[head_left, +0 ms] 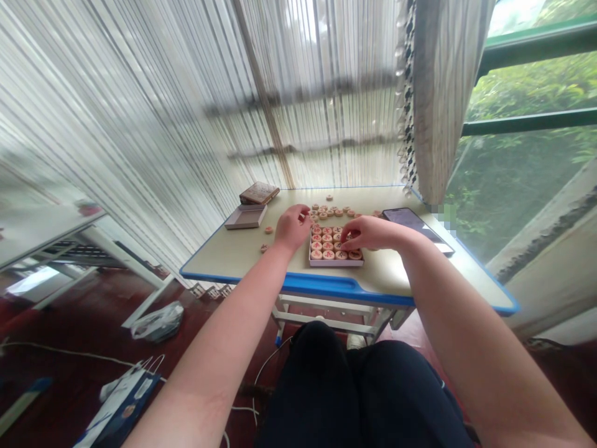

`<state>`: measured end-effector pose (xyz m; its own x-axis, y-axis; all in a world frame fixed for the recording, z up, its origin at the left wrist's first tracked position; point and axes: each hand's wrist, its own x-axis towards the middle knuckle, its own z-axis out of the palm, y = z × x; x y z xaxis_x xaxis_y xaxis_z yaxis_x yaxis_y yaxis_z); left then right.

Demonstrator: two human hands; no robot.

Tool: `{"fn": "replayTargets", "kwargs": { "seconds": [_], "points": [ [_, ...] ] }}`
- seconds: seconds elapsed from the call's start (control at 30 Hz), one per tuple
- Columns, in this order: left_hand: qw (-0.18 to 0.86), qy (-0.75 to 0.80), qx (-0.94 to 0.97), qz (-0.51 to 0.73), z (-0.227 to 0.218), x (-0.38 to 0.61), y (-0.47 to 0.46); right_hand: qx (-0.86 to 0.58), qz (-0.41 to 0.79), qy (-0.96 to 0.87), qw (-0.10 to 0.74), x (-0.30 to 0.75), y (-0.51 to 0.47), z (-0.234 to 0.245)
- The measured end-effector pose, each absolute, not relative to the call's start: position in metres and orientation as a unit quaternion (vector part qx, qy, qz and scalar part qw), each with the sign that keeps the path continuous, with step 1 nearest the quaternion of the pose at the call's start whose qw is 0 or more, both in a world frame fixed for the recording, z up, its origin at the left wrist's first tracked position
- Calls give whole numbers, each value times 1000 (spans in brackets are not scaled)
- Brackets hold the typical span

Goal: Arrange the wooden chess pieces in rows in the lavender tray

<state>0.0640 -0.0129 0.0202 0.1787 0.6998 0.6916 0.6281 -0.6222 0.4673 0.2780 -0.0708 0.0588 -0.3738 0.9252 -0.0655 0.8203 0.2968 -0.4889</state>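
A shallow white box [336, 262] on the desk holds rows of round wooden chess pieces [323, 246] with red marks. My right hand [368, 233] rests over the box's right side, fingers curled and pinched on a piece [349, 236] there. My left hand [292, 226] lies just left of the box, fingers curled, its tips touching a loose piece [305, 217] near the scattered pile [332, 211] behind the box. Two stray pieces [268, 229] lie further left on the desk.
The cream desk has a blue front rim [326, 287]. An open box tray [245, 217] and its patterned lid [259, 193] sit at back left, a phone [416, 228] at right. Curtains hang behind. Bags [157, 321] and cables lie on the floor at left.
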Motion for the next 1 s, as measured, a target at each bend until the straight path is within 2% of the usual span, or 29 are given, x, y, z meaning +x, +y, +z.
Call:
{"fn": "replayTargets", "kwargs": {
  "seconds": [0.3,0.53,0.63,0.77,1.0],
  "points": [
    [23,423,796,432,22,64,-15,-534,235,-800,139,278,-73,61],
    [97,401,833,369,22,70,-17,-549,101,-787,263,278,-57,50],
    [90,410,830,367,21,70,-13,-563,53,-770,296,276,-47,39],
    [70,420,822,379,20,71,-6,-563,34,-769,299,273,-42,30],
    [125,414,839,332,22,75,-2,-573,45,-773,268,270,-44,33]
  ]
}}
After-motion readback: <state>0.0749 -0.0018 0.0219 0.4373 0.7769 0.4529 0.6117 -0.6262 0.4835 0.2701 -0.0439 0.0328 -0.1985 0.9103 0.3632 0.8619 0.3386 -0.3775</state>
